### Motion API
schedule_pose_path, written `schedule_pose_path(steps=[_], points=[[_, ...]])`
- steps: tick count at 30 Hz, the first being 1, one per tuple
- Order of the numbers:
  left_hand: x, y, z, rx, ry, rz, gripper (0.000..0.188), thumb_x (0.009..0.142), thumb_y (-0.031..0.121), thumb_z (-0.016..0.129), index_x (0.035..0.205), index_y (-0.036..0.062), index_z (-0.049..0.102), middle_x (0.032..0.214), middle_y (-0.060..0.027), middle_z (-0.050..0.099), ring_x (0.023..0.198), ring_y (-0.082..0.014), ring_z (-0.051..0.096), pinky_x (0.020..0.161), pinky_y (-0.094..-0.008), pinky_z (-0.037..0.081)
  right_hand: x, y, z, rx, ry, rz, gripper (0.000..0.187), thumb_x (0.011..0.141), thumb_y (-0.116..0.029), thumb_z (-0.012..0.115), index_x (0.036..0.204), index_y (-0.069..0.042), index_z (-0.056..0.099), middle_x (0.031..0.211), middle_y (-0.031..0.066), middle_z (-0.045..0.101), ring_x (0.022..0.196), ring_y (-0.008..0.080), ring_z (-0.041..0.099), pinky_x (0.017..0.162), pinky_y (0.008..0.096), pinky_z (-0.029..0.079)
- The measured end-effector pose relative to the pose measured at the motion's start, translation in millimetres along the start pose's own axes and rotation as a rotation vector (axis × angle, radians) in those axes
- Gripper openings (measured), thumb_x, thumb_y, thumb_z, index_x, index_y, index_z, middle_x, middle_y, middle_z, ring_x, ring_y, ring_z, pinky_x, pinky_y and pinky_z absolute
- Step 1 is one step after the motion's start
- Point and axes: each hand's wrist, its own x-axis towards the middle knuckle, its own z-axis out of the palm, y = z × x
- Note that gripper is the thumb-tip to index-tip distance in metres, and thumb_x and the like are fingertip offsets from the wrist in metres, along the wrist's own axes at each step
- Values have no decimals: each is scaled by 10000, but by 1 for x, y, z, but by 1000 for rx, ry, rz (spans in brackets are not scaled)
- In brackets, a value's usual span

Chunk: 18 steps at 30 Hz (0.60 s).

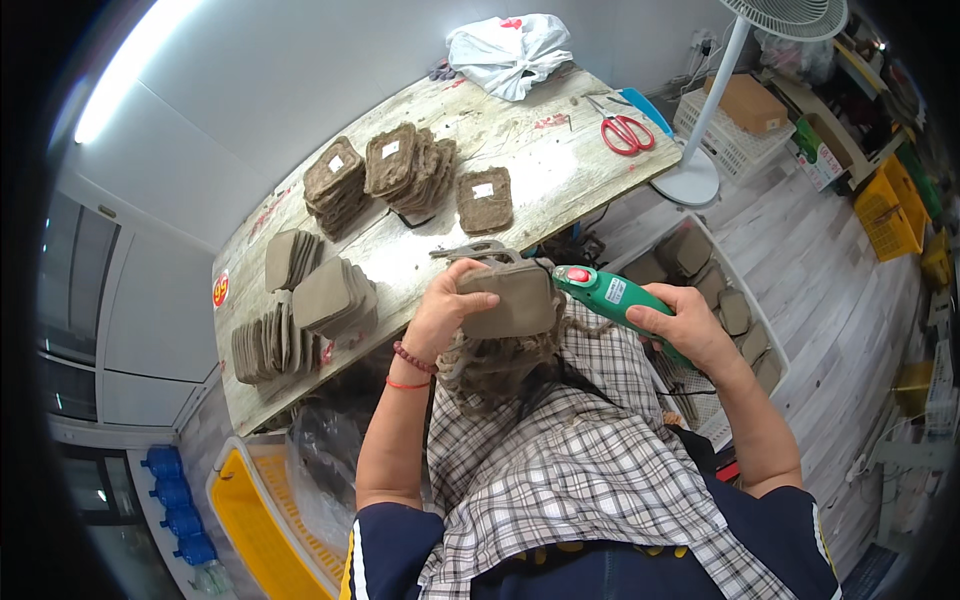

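Note:
My left hand (452,305) grips a taupe rounded-rectangle pad (515,303) over my lap, thumb on its face. A thin grey-brown loop of offcut sticks up behind its upper edge. My right hand (695,322) is wrapped around a green handheld power tool (612,292) with a red button. The tool's dark tip meets or nearly meets the pad's upper right corner; contact is hard to tell. Under the pad, a shaggy brown bundle (490,375) rests on my checked apron (590,500).
On the worn table (400,265) are smooth pad stacks (330,295), fuzzy-edged brown stacks (392,160), a single fuzzy pad (485,200), red-handled scissors (627,134) and a white plastic bag (510,55). A crate of pads (735,312) stands right, a yellow basket (255,520) lower left, a fan (725,75) behind.

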Motion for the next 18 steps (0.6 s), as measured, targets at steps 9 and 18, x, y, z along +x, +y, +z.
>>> schedule_pose_path(steps=[9, 18], points=[[2, -3, -7, -59, 164, 94, 187, 780, -14, 731, 957, -8, 671, 895, -66, 705, 767, -114, 653, 708, -259, 534, 3, 9, 6, -48, -46, 27, 410, 846, -322, 725, 1086, 2, 650, 751, 5, 609, 619, 57, 535, 539, 224, 448], [-1, 8, 6, 36, 52, -51, 185, 756, -6, 752, 928, -11, 683, 838, -56, 705, 709, -102, 645, 672, -245, 526, 10, 9, 21, -74, -55, 5, 389, 853, -300, 722, 1078, 8, 650, 752, 0, 607, 615, 52, 528, 537, 220, 443]])
